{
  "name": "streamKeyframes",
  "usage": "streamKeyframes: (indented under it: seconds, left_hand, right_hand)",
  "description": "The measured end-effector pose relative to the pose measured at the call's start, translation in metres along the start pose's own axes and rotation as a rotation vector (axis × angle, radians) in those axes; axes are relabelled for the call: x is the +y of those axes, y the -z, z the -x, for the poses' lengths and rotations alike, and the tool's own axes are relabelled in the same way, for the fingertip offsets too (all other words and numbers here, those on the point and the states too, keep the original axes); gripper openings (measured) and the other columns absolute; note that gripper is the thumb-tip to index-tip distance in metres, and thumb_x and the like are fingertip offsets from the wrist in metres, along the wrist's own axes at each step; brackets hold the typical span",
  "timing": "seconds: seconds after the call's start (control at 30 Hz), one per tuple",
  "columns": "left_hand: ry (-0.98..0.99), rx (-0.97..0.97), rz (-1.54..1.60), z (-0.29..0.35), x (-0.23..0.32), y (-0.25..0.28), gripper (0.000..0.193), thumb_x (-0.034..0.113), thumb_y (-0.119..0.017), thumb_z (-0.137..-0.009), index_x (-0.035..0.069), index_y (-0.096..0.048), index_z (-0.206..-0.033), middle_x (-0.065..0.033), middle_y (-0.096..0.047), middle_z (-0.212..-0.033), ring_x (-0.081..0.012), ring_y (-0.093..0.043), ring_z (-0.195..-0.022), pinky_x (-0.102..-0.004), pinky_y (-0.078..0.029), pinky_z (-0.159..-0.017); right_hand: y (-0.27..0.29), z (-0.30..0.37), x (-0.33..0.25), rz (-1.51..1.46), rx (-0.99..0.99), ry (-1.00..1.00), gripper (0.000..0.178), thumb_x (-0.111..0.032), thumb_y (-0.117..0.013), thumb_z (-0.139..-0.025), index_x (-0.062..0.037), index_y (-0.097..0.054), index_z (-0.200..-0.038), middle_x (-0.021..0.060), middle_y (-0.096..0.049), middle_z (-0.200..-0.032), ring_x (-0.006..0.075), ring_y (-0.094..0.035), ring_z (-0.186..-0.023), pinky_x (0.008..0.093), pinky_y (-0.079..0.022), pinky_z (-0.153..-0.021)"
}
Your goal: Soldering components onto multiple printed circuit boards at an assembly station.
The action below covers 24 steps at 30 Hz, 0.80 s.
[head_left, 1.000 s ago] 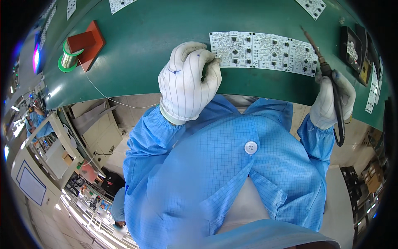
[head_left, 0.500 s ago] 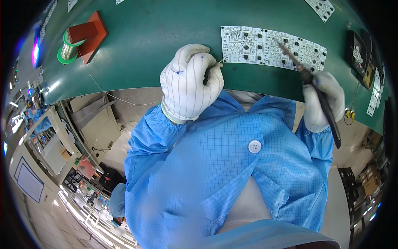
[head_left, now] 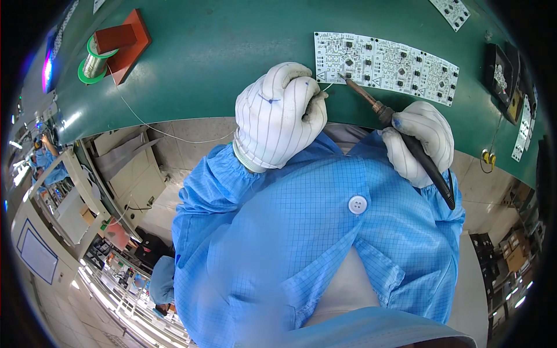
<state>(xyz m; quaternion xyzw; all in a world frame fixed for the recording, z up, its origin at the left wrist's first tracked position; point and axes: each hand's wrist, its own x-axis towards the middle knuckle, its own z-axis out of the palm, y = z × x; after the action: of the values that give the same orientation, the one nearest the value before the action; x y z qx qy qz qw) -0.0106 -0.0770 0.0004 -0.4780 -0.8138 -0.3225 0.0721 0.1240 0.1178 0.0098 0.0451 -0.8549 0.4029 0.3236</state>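
My left hand (head_left: 278,116), in a white striped glove, is closed in a pinch on a thin solder wire (head_left: 328,87). The wire's short free end pokes out beside the lower left corner of a white circuit board panel (head_left: 389,65). My right hand (head_left: 420,142), gloved too, grips a soldering iron (head_left: 380,111) by its black handle. Its tip points up and left, at the lower edge of the panel's left section; whether it touches cannot be made out. The panel, with its small black components, lies flat on the green table.
On the left, a solder spool (head_left: 94,64) with green rims sits on a red-brown stand (head_left: 130,46), its wire trailing to my left hand. Another board (head_left: 451,13) lies at the far right. A black tray (head_left: 498,78) and board strips (head_left: 522,130) are at the right edge.
My right hand has brought the iron left and toward me, from above the panel's middle to its lower left. My left hand has shifted slightly right, and more wire shows past its fingers.
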Motion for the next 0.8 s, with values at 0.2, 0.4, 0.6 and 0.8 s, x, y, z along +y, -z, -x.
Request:
streamKeyframes:
  seconds: [0.2,0.4,0.6,0.8]
  left_hand:
    - [-0.010,0.006,0.000,0.001,-0.001,-0.002,0.017,0.007,-0.072,-0.067,0.009,-0.059,-0.079,-0.0057,-0.061,-0.090,-0.0225,-0.061,-0.070,-0.0332,-0.051,-0.059]
    - [-0.007,-0.010,0.009,0.002,0.001,0.002,0.019,0.007,-0.072,-0.065,0.009,-0.058,-0.077,-0.0068,-0.061,-0.090,-0.0232,-0.061,-0.071,-0.0333,-0.051,-0.059]
    - [0.059,-0.011,0.020,0.004,0.005,0.009,0.017,0.004,-0.071,-0.067,0.008,-0.059,-0.079,-0.0074,-0.063,-0.092,-0.0241,-0.063,-0.074,-0.0337,-0.053,-0.062]
    - [0.104,0.065,-0.021,-0.002,0.001,0.013,0.014,0.002,-0.073,-0.073,0.005,-0.067,-0.085,-0.0126,-0.066,-0.093,-0.0289,-0.066,-0.081,-0.0359,-0.055,-0.069]
  right_hand:
    - [-0.002,0.000,0.001,-0.024,0.029,-0.008,0.032,0.001,-0.071,-0.051,0.0025,-0.062,-0.082,0.0136,-0.063,-0.066,0.0266,-0.061,-0.053,0.0353,-0.050,-0.050]
    - [-0.003,0.000,0.003,-0.102,0.037,0.053,0.032,-0.004,-0.071,-0.050,0.0025,-0.062,-0.080,0.0136,-0.062,-0.064,0.0260,-0.058,-0.049,0.0357,-0.048,-0.047]
    - [0.003,0.003,0.003,-0.037,-0.018,0.078,0.034,-0.003,-0.071,-0.052,0.0029,-0.062,-0.085,0.0145,-0.064,-0.068,0.0257,-0.060,-0.053,0.0357,-0.049,-0.050]
    - [0.046,0.007,0.000,0.105,0.125,-0.203,0.031,0.005,-0.063,-0.077,0.0029,-0.062,-0.108,0.0164,-0.066,-0.086,0.0206,-0.063,-0.067,0.0299,-0.052,-0.061]
